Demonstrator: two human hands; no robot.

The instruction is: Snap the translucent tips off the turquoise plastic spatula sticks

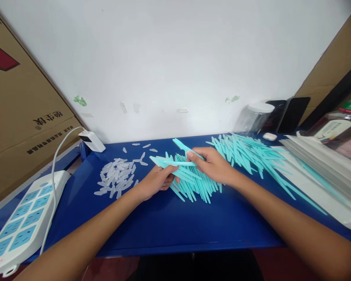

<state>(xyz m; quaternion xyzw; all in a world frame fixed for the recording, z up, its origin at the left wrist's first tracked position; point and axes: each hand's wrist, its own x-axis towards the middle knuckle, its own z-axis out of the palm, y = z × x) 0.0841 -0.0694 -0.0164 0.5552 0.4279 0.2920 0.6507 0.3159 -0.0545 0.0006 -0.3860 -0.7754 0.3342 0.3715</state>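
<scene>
My left hand (pixel 156 181) is curled round a bunch of thin turquoise plastic sticks (pixel 166 164) just above the blue table (pixel 175 226). My right hand (pixel 212 164) pinches one turquoise stick (pixel 181 163) and lays it across that bunch. Under both hands lies a heap of the same turquoise sticks (pixel 194 187). A second, wider heap of turquoise sticks (pixel 245 154) spreads to the right. A pile of small clear plastic caps (pixel 117 177) lies left of my left hand.
A white power strip (pixel 26 222) with its cable and a white charger (pixel 91 140) sit at the left, beside a cardboard box (pixel 20 117). At the right are stacked clear bags (pixel 324 168), a clear jar (pixel 256 117), a phone (pixel 292 113) and bottles (pixel 339 125).
</scene>
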